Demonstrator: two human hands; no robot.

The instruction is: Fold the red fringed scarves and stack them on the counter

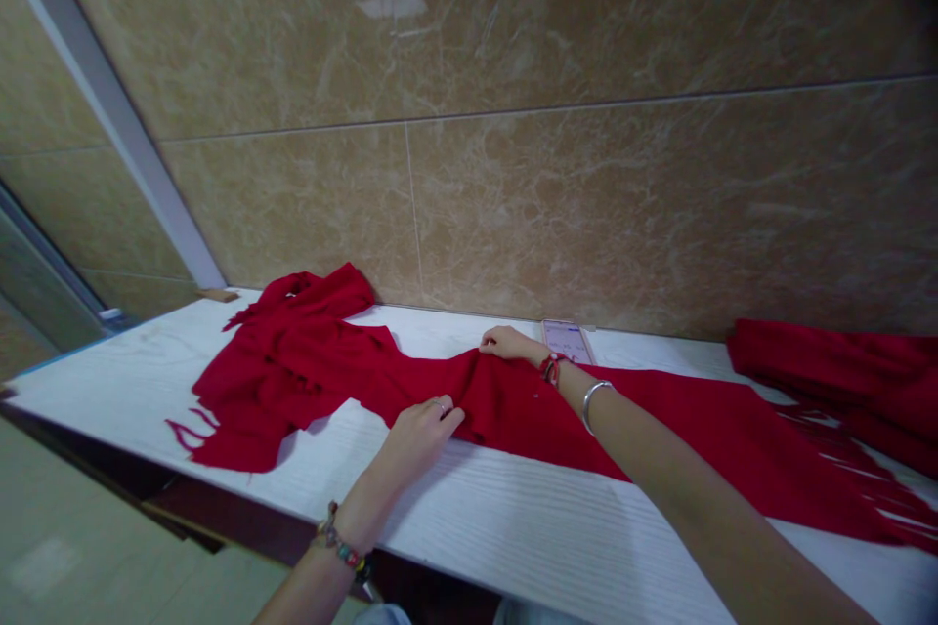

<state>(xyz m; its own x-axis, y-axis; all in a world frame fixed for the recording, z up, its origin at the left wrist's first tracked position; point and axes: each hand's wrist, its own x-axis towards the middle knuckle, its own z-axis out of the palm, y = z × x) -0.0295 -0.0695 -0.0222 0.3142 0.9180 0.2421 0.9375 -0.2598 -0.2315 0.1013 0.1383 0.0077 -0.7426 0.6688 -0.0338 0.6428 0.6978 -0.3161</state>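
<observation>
A long red scarf (542, 425) lies stretched along the white tabletop, with a fringe at its right end. Its left part runs into a crumpled heap of red fabric (285, 381) that also shows fringe strands. My left hand (421, 435) has its fingers closed on the scarf's near edge. On the far edge, a little to the right, my right hand (513, 344) pinches the fabric. Between the two hands the cloth is gathered into small folds. Whether the heap is one piece with the scarf, I cannot tell.
More folded red fabric (828, 371) sits at the table's right end. A phone-like flat item (568, 340) lies by the marbled wall (572, 215), behind my right wrist. A small brown block (218, 295) is at the back left corner of the white table (513, 508).
</observation>
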